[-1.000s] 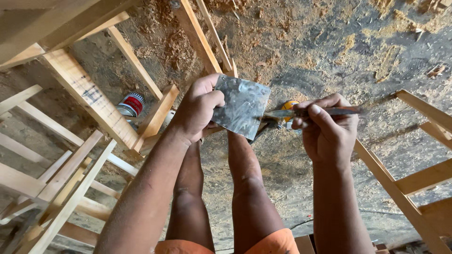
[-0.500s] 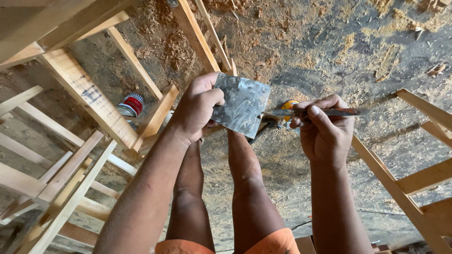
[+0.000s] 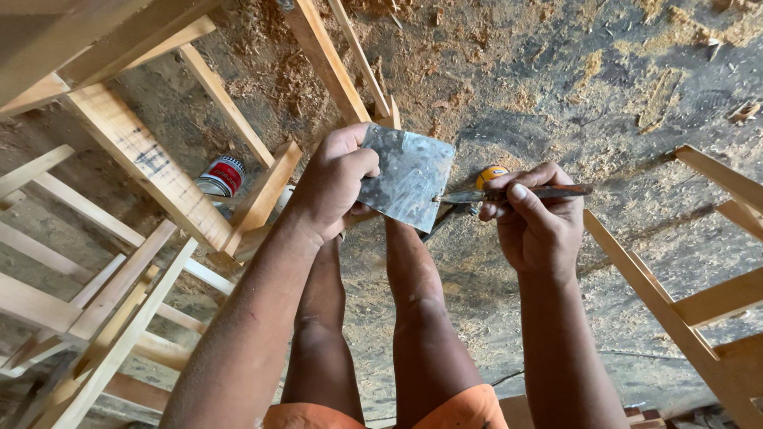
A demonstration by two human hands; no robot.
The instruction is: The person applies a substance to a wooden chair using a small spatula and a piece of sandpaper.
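- A thin, roughly square metal sheet (image 3: 409, 175), grey and dented, is held up in front of the person, above the bare legs (image 3: 413, 294) and the floor
- The left hand (image 3: 334, 187) has its grip clamped on the sheet's left edge, thumb over the front face, fingers behind
- The right hand (image 3: 536, 222) is closed around a slim metal tool (image 3: 517, 192) with a brown handle, lying nearly level; its tip touches the sheet's right edge (low on that side)
- Something round and yellow (image 3: 491, 173) shows just behind the tool, too hidden to tell what it is
- A red and white can (image 3: 221, 176) lies on the sawdust floor (image 3: 556, 79), left of the hands
- Pale wooden frames (image 3: 151, 171) crowd the left side, and more slats (image 3: 660, 294) stand at the right; the floor between them, beyond the sheet's top edge, lies open
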